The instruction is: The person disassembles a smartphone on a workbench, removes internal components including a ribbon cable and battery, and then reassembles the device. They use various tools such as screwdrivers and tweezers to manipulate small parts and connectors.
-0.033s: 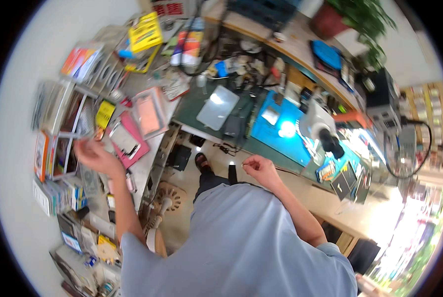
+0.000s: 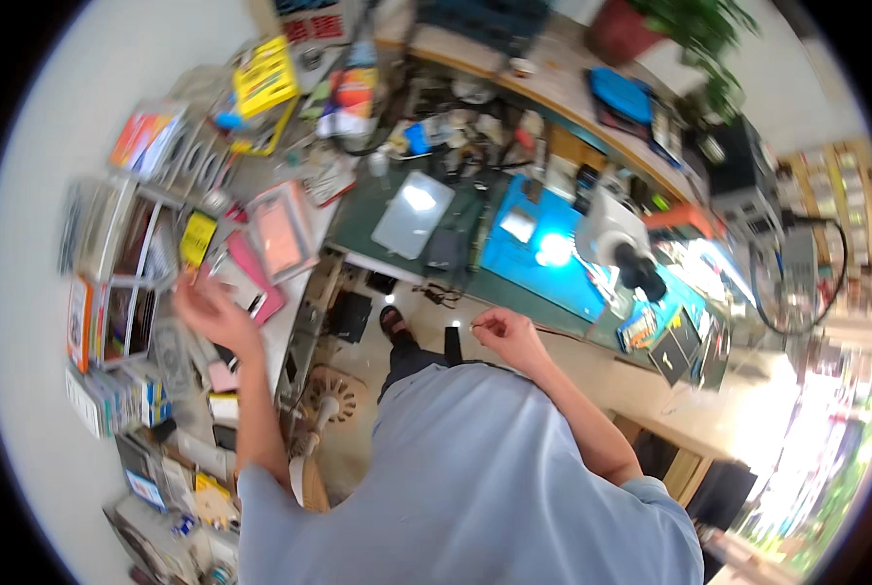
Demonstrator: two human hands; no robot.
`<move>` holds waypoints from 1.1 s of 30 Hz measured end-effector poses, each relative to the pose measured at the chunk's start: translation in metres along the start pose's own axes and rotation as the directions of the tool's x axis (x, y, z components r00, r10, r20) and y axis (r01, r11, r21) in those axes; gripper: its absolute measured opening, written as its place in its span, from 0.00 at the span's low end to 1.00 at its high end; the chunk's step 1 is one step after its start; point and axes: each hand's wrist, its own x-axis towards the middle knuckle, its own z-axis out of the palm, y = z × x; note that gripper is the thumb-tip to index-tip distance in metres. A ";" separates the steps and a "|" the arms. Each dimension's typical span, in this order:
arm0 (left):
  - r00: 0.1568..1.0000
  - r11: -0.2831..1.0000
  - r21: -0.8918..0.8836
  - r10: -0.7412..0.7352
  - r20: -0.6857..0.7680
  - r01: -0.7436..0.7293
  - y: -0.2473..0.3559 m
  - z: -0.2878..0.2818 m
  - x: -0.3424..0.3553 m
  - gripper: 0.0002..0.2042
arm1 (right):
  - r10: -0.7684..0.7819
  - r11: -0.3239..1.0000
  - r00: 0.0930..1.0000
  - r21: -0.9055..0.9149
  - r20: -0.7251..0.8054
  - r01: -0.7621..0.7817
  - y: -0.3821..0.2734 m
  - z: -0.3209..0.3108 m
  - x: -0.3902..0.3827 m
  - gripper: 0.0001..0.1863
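My left hand (image 2: 214, 314) reaches over the counter on the left, its fingers loosely spread and a little blurred, with nothing seen in them. Beside it lies a pink phone case or folder (image 2: 244, 263) with a white sheet-like piece partly on it; my hand covers some of this. A clear tray with a salmon-pink panel (image 2: 282, 234) rests just beyond. In front of my body my right hand (image 2: 507, 336) hangs over the floor, thumb and fingertips pinched together. Whatever they may hold is too small to make out.
A white shelf rack (image 2: 129, 234) stands against the left wall. On the green workbench (image 2: 358, 219) ahead are a silver laptop-like slab (image 2: 413, 214), a blue mat (image 2: 514, 255) and a white microscope (image 2: 607, 229). A fan (image 2: 334, 398) stands on the floor.
My left hand has shifted slightly right and nearer, toward the pink case. The right hand stays pinched in nearly the same place. The whole view has turned slightly.
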 end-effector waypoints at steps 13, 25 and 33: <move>-0.454 0.759 0.433 -0.204 0.867 0.487 0.181 0.133 -0.426 0.16 | 0.092 0.909 0.938 0.412 -0.333 0.057 0.176 -0.127 -0.181 0.09; -0.637 0.829 0.463 -0.177 0.750 0.314 0.228 0.207 -0.486 0.09 | 0.146 0.789 0.864 0.584 -0.483 0.193 0.244 -0.159 -0.215 0.09; -0.709 0.837 0.483 -0.177 0.683 0.256 0.245 0.269 -0.503 0.09 | 0.232 0.802 0.804 0.576 -0.548 0.162 0.252 -0.202 -0.204 0.09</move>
